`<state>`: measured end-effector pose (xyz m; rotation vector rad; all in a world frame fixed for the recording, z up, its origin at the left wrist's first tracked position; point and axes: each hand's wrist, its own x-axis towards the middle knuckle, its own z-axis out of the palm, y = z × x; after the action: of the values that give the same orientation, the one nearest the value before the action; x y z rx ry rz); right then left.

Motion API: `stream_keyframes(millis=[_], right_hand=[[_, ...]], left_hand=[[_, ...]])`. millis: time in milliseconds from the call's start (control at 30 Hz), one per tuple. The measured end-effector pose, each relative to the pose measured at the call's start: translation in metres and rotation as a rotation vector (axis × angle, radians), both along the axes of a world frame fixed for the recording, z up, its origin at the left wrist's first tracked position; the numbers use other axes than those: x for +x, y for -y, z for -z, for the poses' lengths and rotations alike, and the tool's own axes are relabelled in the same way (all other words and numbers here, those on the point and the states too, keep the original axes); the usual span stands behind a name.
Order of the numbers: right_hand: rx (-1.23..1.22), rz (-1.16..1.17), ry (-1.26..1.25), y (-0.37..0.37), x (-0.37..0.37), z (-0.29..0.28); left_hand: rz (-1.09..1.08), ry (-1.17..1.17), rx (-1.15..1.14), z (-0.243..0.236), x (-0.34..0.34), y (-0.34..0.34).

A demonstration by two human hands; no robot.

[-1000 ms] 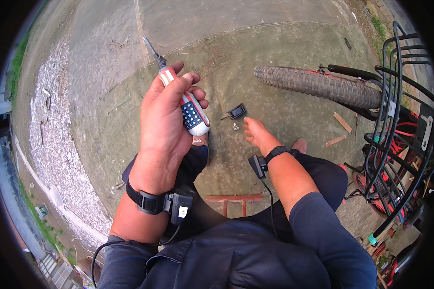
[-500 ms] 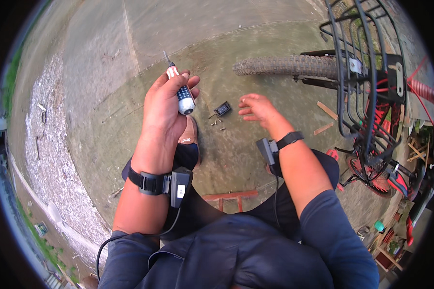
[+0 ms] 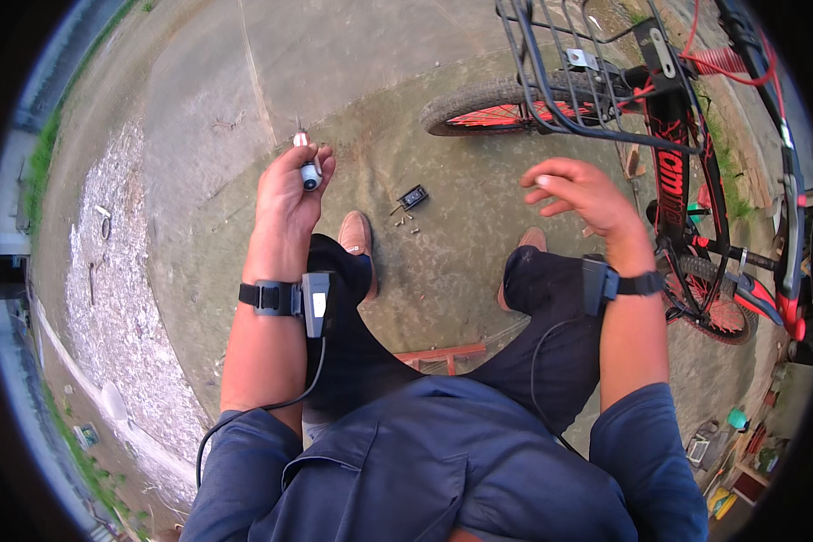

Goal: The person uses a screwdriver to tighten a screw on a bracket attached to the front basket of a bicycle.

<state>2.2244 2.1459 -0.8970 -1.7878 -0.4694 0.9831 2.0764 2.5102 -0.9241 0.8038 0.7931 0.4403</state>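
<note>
My left hand (image 3: 280, 190) is closed around a screwdriver (image 3: 310, 175) with a white-tipped patterned handle, its shaft pointing away from me. My right hand (image 3: 583, 194) is raised at the right with fingers apart and loosely bent, holding nothing visible, just short of the bicycle. On the concrete between and beyond my hands lie a small black part (image 3: 413, 197) and several small metal pieces (image 3: 415, 229). A black-and-red bicycle (image 3: 668, 172) stands at the right, its wire basket (image 3: 569, 126) above the front wheel (image 3: 456, 113).
My two shoes (image 3: 353, 237) rest on the concrete, and a reddish wooden frame (image 3: 444, 350) is beneath me. A patch of pale scattered material (image 3: 108, 271) runs along the left. Assorted clutter (image 3: 736, 418), including a green container, lies at the lower right.
The bicycle's basket and frame have moved further into view, leftward in the picture. My right hand has shifted up and right toward the bicycle. My left hand still holds the screwdriver, now pointing straighter away.
</note>
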Motion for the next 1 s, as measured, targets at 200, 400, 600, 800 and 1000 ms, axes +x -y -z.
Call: stream_keyframes(millis=[200, 400, 600, 800, 1000], right_hand=[[0.257, 0.304, 0.152, 0.11, -0.028, -0.067], [0.511, 0.614, 0.319, 0.197, -0.004, -0.093], [0.423, 0.676, 0.355, 0.147, 0.041, -0.098], [0.586, 0.722, 0.151, 0.097, 0.087, -0.068], [1.028, 0.792, -0.124, 0.075, 0.109, -0.033]], left_hand=[[0.131, 0.091, 0.181, -0.018, -0.042, -0.01], [0.164, 0.266, 0.468, -0.135, -0.032, 0.041], [0.456, 0.242, 0.9, -0.185, -0.001, 0.092], [0.622, 0.333, 1.438, -0.195, 0.052, 0.138], [0.697, 0.239, 1.646, -0.203, 0.085, 0.156]])
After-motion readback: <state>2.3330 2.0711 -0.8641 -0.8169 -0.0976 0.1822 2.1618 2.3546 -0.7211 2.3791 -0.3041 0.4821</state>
